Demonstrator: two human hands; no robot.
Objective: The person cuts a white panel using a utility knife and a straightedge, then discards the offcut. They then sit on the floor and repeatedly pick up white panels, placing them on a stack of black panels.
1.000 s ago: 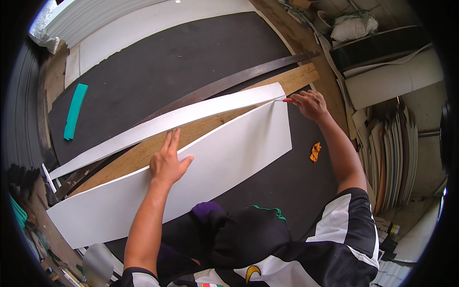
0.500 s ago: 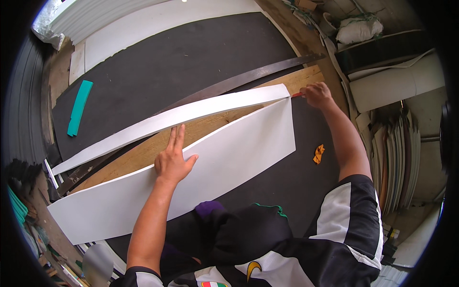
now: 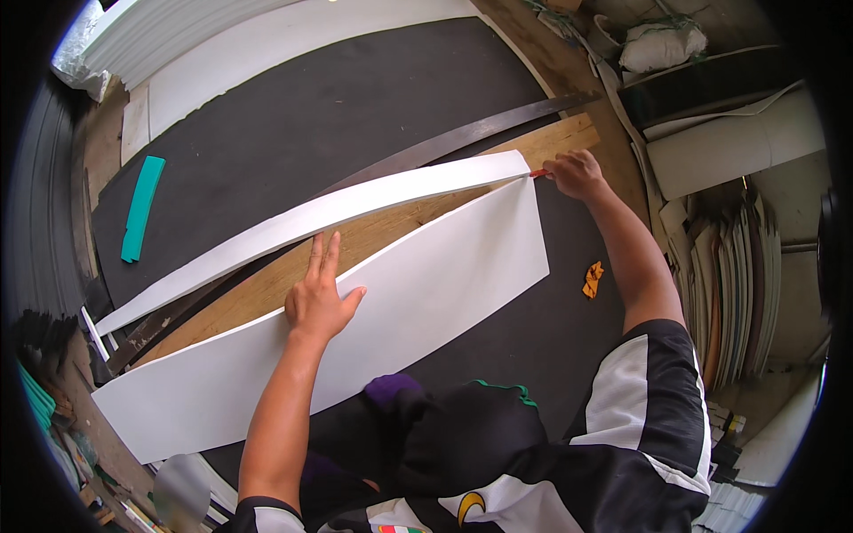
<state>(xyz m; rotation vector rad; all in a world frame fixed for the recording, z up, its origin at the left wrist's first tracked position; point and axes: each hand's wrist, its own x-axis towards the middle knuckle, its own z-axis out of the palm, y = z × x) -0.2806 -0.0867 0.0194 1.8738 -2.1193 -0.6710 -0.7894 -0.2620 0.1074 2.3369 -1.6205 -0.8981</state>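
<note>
A white foam-like sheet (image 3: pixel 426 284) lies before me, and a long narrow white strip (image 3: pixel 355 197) bows away from its far edge. The two come together at the right end. There my right hand (image 3: pixel 577 173) is closed on a slim red-handled cutter (image 3: pixel 538 173), its tip at the corner where strip and sheet meet; the blade is too small to make out. My left hand (image 3: pixel 320 298) rests on the sheet with fingers stretched out, two of them reaching over the gap toward the strip. A wooden board (image 3: pixel 267 284) shows through that gap.
A long dark metal straightedge (image 3: pixel 444 138) lies beyond the strip on a large black sheet (image 3: pixel 293 115). A teal piece (image 3: pixel 142 209) is at the left, an orange scrap (image 3: pixel 593 279) at the right. Stacked sheets (image 3: pixel 724 293) stand along the right side.
My right hand has shifted slightly left with the cutter. The strip's right end has also moved a little left, while my left hand keeps its place on the sheet.
</note>
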